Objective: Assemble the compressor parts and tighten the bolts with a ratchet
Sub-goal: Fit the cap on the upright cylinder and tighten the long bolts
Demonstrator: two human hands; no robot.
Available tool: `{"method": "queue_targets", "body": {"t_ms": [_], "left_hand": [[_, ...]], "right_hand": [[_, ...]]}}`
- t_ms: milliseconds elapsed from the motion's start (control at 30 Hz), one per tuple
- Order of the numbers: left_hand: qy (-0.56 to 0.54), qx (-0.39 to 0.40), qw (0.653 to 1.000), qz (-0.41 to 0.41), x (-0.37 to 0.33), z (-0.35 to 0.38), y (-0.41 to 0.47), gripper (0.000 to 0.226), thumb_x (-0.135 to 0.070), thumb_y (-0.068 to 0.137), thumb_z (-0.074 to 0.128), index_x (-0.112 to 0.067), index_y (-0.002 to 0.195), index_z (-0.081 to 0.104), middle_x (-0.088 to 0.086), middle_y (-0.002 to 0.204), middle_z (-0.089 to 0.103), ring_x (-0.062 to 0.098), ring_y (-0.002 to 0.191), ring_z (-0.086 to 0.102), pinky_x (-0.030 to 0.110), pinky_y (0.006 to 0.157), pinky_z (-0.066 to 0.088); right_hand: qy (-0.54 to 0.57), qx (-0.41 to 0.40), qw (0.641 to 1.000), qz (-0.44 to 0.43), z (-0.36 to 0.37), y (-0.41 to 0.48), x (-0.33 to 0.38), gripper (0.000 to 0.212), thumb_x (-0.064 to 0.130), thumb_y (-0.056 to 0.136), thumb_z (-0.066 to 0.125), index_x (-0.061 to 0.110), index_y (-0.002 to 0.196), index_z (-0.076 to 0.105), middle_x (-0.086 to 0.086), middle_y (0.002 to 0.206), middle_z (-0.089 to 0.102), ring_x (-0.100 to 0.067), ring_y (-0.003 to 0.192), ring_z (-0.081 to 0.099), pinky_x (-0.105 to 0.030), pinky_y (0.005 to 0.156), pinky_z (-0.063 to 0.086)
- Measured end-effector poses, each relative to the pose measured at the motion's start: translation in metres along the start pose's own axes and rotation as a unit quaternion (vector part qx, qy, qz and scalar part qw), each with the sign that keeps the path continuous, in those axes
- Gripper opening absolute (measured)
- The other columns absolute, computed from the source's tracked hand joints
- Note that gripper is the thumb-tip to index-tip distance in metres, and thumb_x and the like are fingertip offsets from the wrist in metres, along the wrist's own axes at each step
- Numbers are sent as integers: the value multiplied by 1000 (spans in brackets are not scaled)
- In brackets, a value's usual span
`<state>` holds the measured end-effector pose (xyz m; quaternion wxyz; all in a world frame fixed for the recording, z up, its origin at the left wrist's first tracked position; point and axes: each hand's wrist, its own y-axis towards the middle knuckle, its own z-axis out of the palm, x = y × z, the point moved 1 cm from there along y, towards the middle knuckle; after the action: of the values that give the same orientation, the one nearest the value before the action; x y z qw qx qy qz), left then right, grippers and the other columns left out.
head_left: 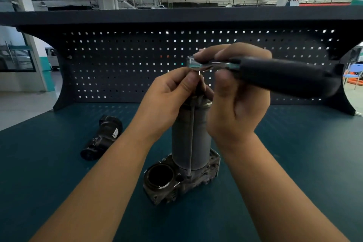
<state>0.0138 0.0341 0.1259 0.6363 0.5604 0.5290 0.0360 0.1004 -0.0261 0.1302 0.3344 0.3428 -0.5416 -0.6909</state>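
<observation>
A grey cylindrical compressor body (pixel 191 139) stands upright on a metal base block (pixel 176 184) at the table's middle. A long thin bolt (pixel 192 133) runs down the cylinder's front into the base. My left hand (pixel 172 94) pinches the top of that bolt above the cylinder. My right hand (pixel 239 92) grips a ratchet (pixel 275 73) with a black handle; its shiny head sits over the bolt's top, just above my left fingertips. The bolt head and socket are hidden by my fingers.
A black compressor part (pixel 102 137) lies on its side on the teal table (pixel 294 163), left of the assembly. A dark pegboard back panel (pixel 117 65) with an overhead shelf closes the table's far side. The base block has a wide round opening at its front left.
</observation>
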Motion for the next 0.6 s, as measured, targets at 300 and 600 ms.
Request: {"method": "queue_targets", "body": {"t_ms": [300, 600], "left_hand": [[-16, -3, 1000, -8, 3, 1, 0, 30, -24, 95, 39, -19, 75, 61, -3, 73, 71, 10, 76, 67, 19, 73, 50], [0, -6, 1000, -1, -1, 1, -1, 22, -24, 91, 43, -14, 83, 61, -11, 73, 70, 0, 73, 65, 13, 67, 48]], "right_hand": [[254, -182, 872, 376, 0, 2, 0, 33, 36, 102, 21, 15, 90, 44, -7, 72, 69, -26, 77, 69, -28, 53, 48], [27, -55, 997, 36, 4, -2, 3, 23, 33, 99, 38, 14, 92, 49, -4, 89, 55, -32, 81, 59, -41, 74, 51]]}}
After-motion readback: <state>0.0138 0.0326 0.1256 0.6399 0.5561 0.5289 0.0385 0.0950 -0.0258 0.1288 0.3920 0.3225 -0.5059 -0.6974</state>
